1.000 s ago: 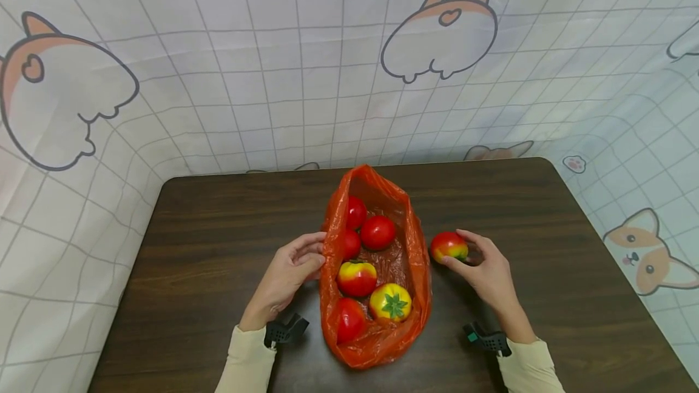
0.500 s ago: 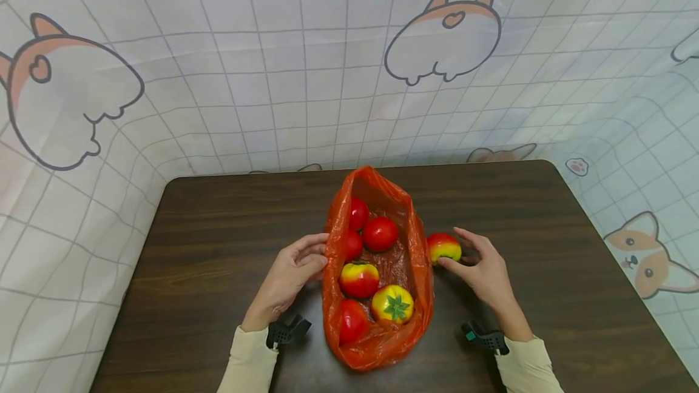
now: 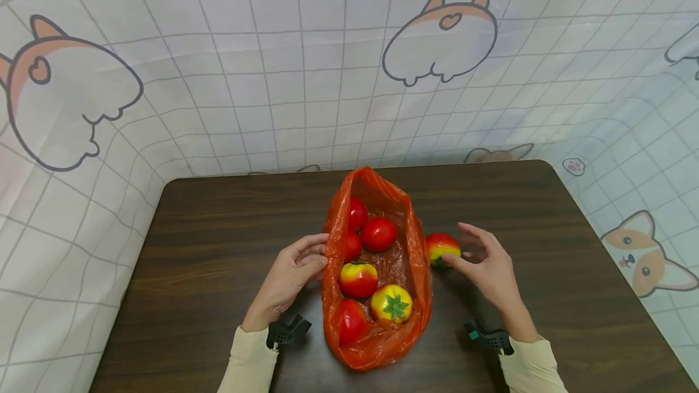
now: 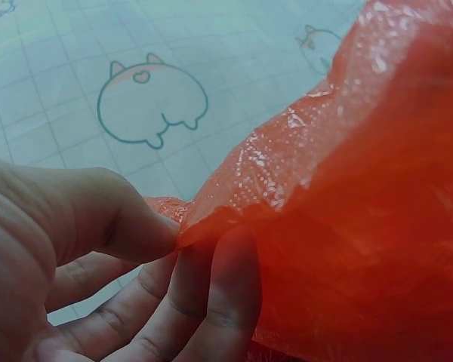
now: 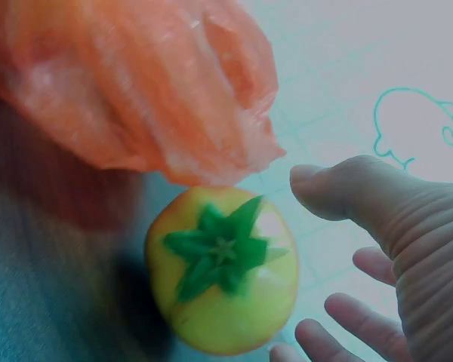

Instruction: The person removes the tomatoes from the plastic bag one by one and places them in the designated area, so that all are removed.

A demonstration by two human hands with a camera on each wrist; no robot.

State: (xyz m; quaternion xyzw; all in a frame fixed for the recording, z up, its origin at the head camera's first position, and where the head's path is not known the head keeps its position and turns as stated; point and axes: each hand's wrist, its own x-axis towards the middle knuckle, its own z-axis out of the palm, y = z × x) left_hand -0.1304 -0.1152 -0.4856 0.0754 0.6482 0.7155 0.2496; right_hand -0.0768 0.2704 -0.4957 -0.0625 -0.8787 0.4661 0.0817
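Observation:
A red plastic bag (image 3: 422, 259) stands with its mouth spread wide on the table. Thumb and fingers of my left hand (image 3: 292, 275) pinch its left rim; the left wrist view shows the thin film (image 4: 287, 173) between them. Inside lie several tomatoes, among them plain red ones (image 3: 379, 234), a red-and-yellow one (image 3: 358, 279) and a yellow one (image 3: 391, 303) with a green leafy top. Against the bag's right outer side rests another red-and-yellow tomato (image 3: 443, 247), its green calyx (image 5: 223, 249) facing the right wrist camera. My right hand (image 3: 491, 268) is beside it, fingers spread and holding nothing.
The dark wooden table (image 3: 218, 217) extends to both sides of the bag. A white grid-patterned cloth (image 3: 262, 77) with cartoon dogs hangs behind and at the sides. Black camera straps (image 3: 286, 330) circle both wrists.
The tomato outside has shifted left against the bag. My right hand has let go of it and drawn slightly back to the right. The left hand keeps its grip on the rim.

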